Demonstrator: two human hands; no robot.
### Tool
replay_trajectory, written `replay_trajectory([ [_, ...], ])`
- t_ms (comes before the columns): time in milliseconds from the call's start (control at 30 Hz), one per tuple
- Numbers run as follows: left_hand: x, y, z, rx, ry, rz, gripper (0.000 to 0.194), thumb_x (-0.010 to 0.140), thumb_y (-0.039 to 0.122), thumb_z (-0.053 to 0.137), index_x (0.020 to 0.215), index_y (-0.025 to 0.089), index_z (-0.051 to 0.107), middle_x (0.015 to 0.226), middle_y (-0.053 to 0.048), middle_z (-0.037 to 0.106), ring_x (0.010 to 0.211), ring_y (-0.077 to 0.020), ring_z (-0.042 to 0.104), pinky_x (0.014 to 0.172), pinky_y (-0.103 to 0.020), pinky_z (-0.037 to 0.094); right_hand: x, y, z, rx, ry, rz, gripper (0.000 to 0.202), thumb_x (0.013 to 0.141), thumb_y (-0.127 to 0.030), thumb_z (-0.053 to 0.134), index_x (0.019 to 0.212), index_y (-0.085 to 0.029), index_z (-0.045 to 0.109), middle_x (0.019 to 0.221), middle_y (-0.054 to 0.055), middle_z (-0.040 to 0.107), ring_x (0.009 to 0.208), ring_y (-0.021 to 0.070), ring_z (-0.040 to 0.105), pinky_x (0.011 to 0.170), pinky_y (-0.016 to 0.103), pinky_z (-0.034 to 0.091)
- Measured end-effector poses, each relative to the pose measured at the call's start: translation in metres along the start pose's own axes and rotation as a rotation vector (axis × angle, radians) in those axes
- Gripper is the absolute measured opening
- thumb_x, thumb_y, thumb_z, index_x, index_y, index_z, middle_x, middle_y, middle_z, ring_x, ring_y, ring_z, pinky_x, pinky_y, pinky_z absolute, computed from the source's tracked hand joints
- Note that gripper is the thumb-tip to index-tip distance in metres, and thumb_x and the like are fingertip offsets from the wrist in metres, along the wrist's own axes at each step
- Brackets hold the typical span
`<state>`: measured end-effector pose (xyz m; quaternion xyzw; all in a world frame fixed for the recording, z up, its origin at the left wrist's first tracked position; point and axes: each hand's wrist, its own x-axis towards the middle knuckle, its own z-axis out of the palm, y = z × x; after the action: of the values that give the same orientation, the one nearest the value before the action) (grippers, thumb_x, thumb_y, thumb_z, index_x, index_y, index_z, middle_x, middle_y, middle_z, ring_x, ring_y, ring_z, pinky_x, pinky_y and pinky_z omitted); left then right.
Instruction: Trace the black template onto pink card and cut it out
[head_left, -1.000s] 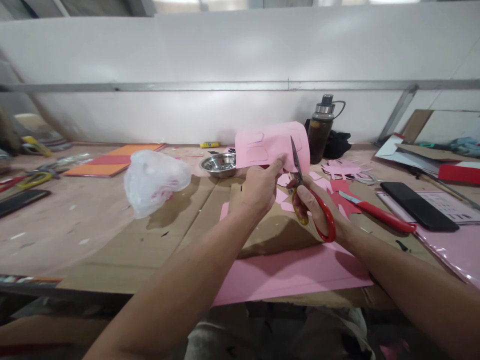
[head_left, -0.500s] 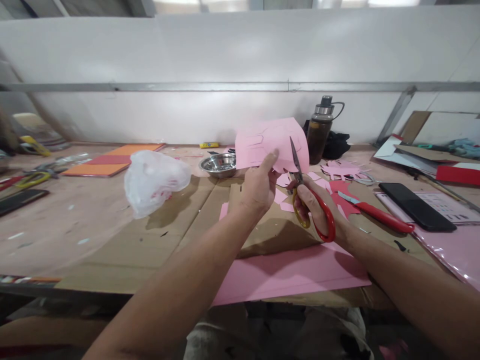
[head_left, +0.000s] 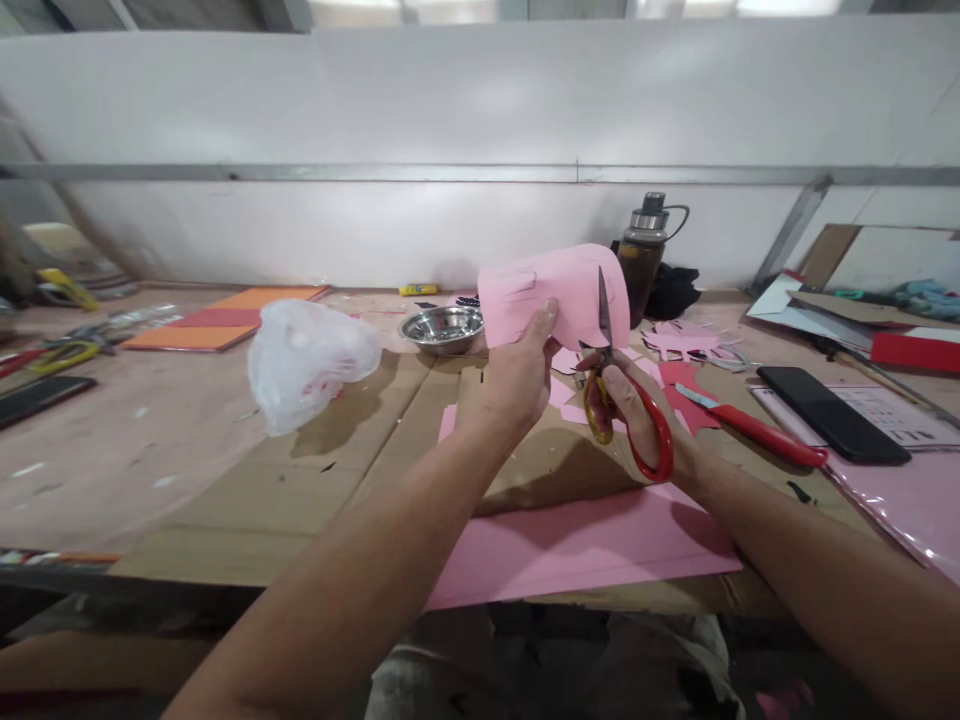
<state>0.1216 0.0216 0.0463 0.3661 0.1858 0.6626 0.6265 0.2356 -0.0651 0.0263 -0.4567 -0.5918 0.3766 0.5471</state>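
Note:
My left hand [head_left: 521, 375] pinches the lower edge of a curved pink paper sheet [head_left: 517, 300], thumb on its near face. Drawn or cut lines show on the sheet. My right hand [head_left: 634, 405] is closed on scissors [head_left: 656, 440] with one red and one yellow handle loop. The scissor blades point upward and lie against the right part of the sheet. Beneath both hands are a cardboard piece [head_left: 540, 460] and a larger pink sheet [head_left: 585, 545]. Pink scraps [head_left: 559, 390] lie behind the scissors.
A steel bowl [head_left: 442, 330] and white plastic bag [head_left: 307, 365] stand to the left. At the back right is a dark bottle [head_left: 640, 262]. A red-handled knife [head_left: 769, 435], a black phone [head_left: 834, 415] and a red paper piece [head_left: 694, 405] lie at right.
The held sheet has turned and shifted slightly right, its top edge now more rounded. The scissors have moved a little right, with their blades more upright.

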Motion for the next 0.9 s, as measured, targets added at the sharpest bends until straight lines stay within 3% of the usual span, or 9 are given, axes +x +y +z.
replay_trajectory([
  [300, 0.002, -0.004, -0.006, 0.044, -0.013, -0.009, 0.020, 0.079, 0.031, 0.078, 0.097, 0.022, 0.074, 0.106, -0.002, 0.076, 0.117, -0.0218, 0.065, 0.099, -0.031, 0.054, -0.006, -0.013, 0.001, -0.018, 0.001, -0.007, 0.045, 0.092, -0.066, 0.046, 0.101, -0.023, 0.055, 0.055, -0.006, 0.043, 0.046, 0.0101, 0.039, 0.045, 0.025, 0.033],
  [500, -0.001, -0.002, -0.002, -0.001, -0.039, 0.001, 0.028, 0.077, 0.027, 0.079, 0.103, 0.023, 0.073, 0.114, -0.002, 0.074, 0.117, -0.0219, 0.065, 0.094, -0.029, 0.055, -0.004, -0.005, -0.001, -0.028, 0.004, -0.018, 0.044, 0.093, -0.065, 0.046, 0.101, -0.023, 0.056, 0.051, -0.007, 0.043, 0.044, 0.0103, 0.039, 0.043, 0.024, 0.032],
  [667, 0.004, 0.018, 0.001, -0.147, -0.112, -0.059, 0.023, 0.088, 0.030, 0.064, 0.108, 0.022, 0.072, 0.124, -0.005, 0.071, 0.117, -0.0225, 0.065, 0.090, -0.032, 0.059, 0.003, 0.005, -0.002, 0.024, 0.068, -0.001, 0.045, 0.090, -0.066, 0.051, 0.101, -0.023, 0.056, 0.062, -0.005, 0.048, 0.046, 0.0096, 0.045, 0.042, 0.024, 0.037],
  [800, 0.026, 0.039, -0.017, -0.138, -0.156, -0.183, 0.036, 0.091, 0.048, 0.057, 0.105, 0.019, 0.073, 0.115, -0.009, 0.074, 0.110, -0.0282, 0.069, 0.084, -0.037, 0.063, 0.001, 0.000, -0.002, 0.025, 0.097, 0.051, 0.043, 0.089, -0.064, 0.055, 0.102, -0.023, 0.058, 0.065, -0.003, 0.049, 0.046, 0.0099, 0.045, 0.037, 0.023, 0.033],
  [900, 0.042, 0.047, -0.033, -0.051, -0.234, -0.281, 0.039, 0.089, 0.049, 0.061, 0.106, 0.017, 0.072, 0.108, -0.011, 0.076, 0.099, -0.0272, 0.072, 0.075, -0.036, 0.065, -0.001, -0.003, -0.003, 0.014, 0.081, 0.050, 0.038, 0.091, -0.060, 0.056, 0.099, -0.023, 0.061, 0.065, -0.003, 0.051, 0.048, 0.0108, 0.048, 0.038, 0.023, 0.035],
])
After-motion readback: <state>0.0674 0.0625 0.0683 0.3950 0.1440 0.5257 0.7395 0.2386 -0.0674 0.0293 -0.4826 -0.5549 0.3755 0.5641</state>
